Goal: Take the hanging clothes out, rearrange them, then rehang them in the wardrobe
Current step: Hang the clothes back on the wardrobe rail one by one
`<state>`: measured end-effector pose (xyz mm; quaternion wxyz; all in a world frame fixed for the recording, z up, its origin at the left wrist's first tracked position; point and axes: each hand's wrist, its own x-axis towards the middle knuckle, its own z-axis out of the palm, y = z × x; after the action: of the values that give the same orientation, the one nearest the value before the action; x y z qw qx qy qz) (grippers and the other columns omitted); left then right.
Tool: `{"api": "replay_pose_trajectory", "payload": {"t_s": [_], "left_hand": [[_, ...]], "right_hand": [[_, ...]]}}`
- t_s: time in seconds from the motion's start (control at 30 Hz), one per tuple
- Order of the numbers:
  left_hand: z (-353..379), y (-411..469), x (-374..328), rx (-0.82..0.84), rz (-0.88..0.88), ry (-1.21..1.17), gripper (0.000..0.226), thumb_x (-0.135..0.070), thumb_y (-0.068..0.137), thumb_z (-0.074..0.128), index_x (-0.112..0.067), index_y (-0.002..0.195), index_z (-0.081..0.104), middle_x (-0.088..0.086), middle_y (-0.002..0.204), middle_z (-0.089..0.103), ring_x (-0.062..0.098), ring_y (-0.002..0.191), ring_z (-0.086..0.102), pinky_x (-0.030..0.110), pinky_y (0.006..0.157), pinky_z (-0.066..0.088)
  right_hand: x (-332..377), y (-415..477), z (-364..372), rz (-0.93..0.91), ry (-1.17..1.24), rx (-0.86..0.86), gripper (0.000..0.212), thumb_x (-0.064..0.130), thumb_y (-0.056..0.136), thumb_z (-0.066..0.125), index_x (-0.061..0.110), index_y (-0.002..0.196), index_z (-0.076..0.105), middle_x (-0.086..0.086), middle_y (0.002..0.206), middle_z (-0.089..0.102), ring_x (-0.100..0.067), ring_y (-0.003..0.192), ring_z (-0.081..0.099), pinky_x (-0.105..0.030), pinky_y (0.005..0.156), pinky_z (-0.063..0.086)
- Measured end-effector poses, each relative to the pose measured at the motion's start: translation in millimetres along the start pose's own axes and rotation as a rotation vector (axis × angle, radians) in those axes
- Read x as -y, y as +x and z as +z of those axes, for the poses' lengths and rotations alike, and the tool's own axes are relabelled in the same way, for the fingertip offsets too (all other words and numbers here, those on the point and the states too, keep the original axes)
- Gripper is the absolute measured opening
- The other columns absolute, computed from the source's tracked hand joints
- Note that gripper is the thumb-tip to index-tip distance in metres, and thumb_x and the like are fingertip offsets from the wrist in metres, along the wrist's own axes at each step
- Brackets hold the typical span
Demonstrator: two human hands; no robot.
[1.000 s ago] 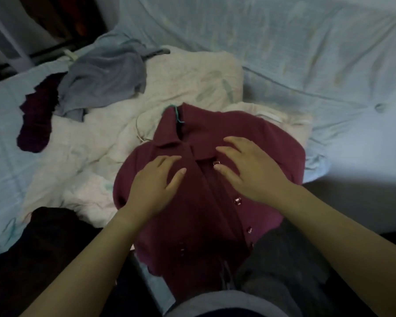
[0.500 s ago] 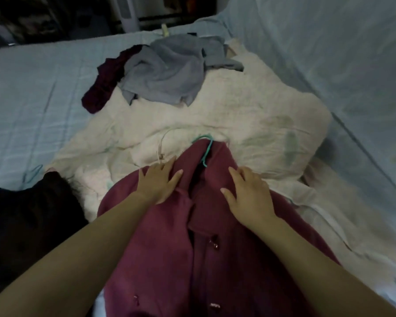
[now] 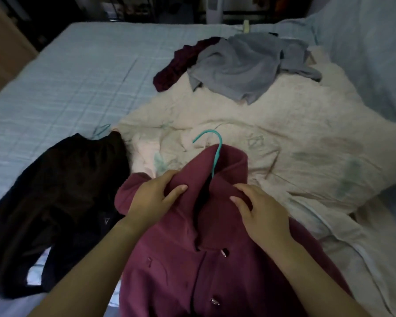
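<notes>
A maroon buttoned shirt (image 3: 192,259) lies front-up on the bed, on a teal hanger (image 3: 216,152) whose hook sticks out past the collar. My left hand (image 3: 154,197) grips the left side of the collar, thumb over the fold. My right hand (image 3: 261,213) pinches the right side of the collar. Both hands hold the cloth on either side of the open neck.
A black garment (image 3: 55,202) lies to the left with another teal hanger hook (image 3: 102,129) at its top. A grey garment (image 3: 245,67) and a dark maroon one (image 3: 181,62) sit crumpled further back on a cream quilt (image 3: 295,145). The bed has a pale blue sheet (image 3: 66,88).
Both hands slid from the button placket up to the collar and went from lying flat to gripping it. The view tilted up, showing more of the bed and the black garment.
</notes>
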<state>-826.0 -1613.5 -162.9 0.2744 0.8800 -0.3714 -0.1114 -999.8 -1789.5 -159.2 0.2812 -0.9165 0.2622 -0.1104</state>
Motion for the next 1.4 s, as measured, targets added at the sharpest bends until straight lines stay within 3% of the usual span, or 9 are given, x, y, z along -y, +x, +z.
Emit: {"api": "replay_pose_trajectory", "payload": {"t_s": [0.23, 0.47, 0.6, 0.7, 0.87, 0.97, 1.17, 1.3, 1.4], "left_hand": [[-89, -135, 41, -0.292, -0.181, -0.018, 0.064, -0.067, 0.073, 0.042, -0.030, 0.124, 0.053, -0.008, 0.097, 0.069, 0.014, 0.086, 0.065, 0.026, 0.073, 0.047], [-167, -306, 113, -0.511, -0.303, -0.118, 0.058, -0.062, 0.079, 0.044, -0.060, 0.134, 0.027, -0.036, 0.130, 0.041, -0.019, 0.117, 0.038, 0.001, 0.097, 0.027], [-205, -396, 160, -0.607, -0.418, -0.007, 0.047, -0.057, 0.084, 0.039, -0.050, 0.130, 0.040, -0.009, 0.114, 0.062, 0.000, 0.101, 0.053, -0.002, 0.084, 0.028], [-230, -453, 192, -0.712, -0.519, 0.041, 0.047, -0.057, 0.084, 0.040, -0.034, 0.122, 0.055, -0.004, 0.112, 0.064, 0.005, 0.098, 0.053, 0.004, 0.081, 0.031], [-272, -525, 241, -0.821, -0.638, 0.119, 0.046, -0.056, 0.084, 0.042, -0.027, 0.117, 0.056, 0.000, 0.109, 0.066, 0.021, 0.098, 0.061, 0.035, 0.086, 0.048], [-303, -556, 277, -0.867, -0.703, 0.185, 0.039, -0.055, 0.084, 0.042, -0.034, 0.115, 0.051, -0.001, 0.108, 0.067, 0.025, 0.099, 0.063, 0.045, 0.084, 0.049], [-381, -587, 376, -0.875, -0.768, 0.241, 0.046, -0.062, 0.081, 0.042, -0.031, 0.114, 0.052, -0.007, 0.108, 0.064, 0.020, 0.098, 0.061, 0.043, 0.084, 0.048], [-440, -598, 451, -0.902, -0.872, 0.182, 0.059, -0.069, 0.073, 0.043, -0.028, 0.113, 0.055, -0.015, 0.089, 0.059, 0.016, 0.086, 0.062, 0.026, 0.071, 0.041], [-487, -605, 505, -0.991, -0.980, 0.197, 0.060, -0.073, 0.068, 0.041, -0.030, 0.107, 0.057, -0.008, 0.073, 0.065, 0.021, 0.072, 0.064, 0.030, 0.064, 0.046]], "right_hand": [[116, -45, 30, -0.249, 0.154, 0.051, 0.031, 0.046, 0.085, 0.053, 0.034, 0.111, 0.064, 0.017, 0.104, 0.066, -0.002, 0.087, 0.060, -0.018, 0.070, 0.045], [264, -104, 91, -0.580, 0.206, 0.143, 0.031, 0.053, 0.083, 0.050, 0.041, 0.109, 0.063, 0.019, 0.091, 0.066, 0.001, 0.064, 0.056, -0.024, 0.060, 0.050], [358, -140, 128, -0.761, 0.263, 0.189, 0.024, 0.047, 0.081, 0.062, 0.042, 0.104, 0.067, 0.022, 0.090, 0.065, 0.011, 0.052, 0.048, -0.012, 0.053, 0.041], [420, -163, 162, -0.844, 0.322, 0.279, 0.023, 0.038, 0.081, 0.070, 0.043, 0.103, 0.067, 0.024, 0.087, 0.064, 0.003, 0.047, 0.053, -0.010, 0.050, 0.040], [501, -192, 222, -0.890, 0.488, 0.435, 0.024, 0.036, 0.079, 0.069, 0.039, 0.102, 0.068, 0.027, 0.095, 0.065, -0.003, 0.068, 0.066, -0.031, 0.065, 0.053], [551, -196, 256, -0.934, 0.535, 0.471, 0.021, 0.034, 0.079, 0.069, 0.037, 0.100, 0.070, 0.027, 0.097, 0.066, 0.002, 0.088, 0.065, -0.025, 0.076, 0.052], [673, -189, 340, -1.034, 0.548, 0.466, 0.022, 0.031, 0.079, 0.071, 0.033, 0.101, 0.071, 0.025, 0.093, 0.065, -0.005, 0.084, 0.064, -0.017, 0.075, 0.048], [769, -176, 407, -1.093, 0.562, 0.488, 0.020, 0.036, 0.080, 0.070, 0.033, 0.100, 0.071, 0.017, 0.096, 0.070, 0.000, 0.089, 0.061, -0.010, 0.073, 0.045], [846, -161, 454, -1.116, 0.555, 0.545, 0.020, 0.034, 0.081, 0.070, 0.035, 0.100, 0.071, 0.014, 0.093, 0.070, -0.007, 0.082, 0.065, -0.025, 0.072, 0.051]]}}
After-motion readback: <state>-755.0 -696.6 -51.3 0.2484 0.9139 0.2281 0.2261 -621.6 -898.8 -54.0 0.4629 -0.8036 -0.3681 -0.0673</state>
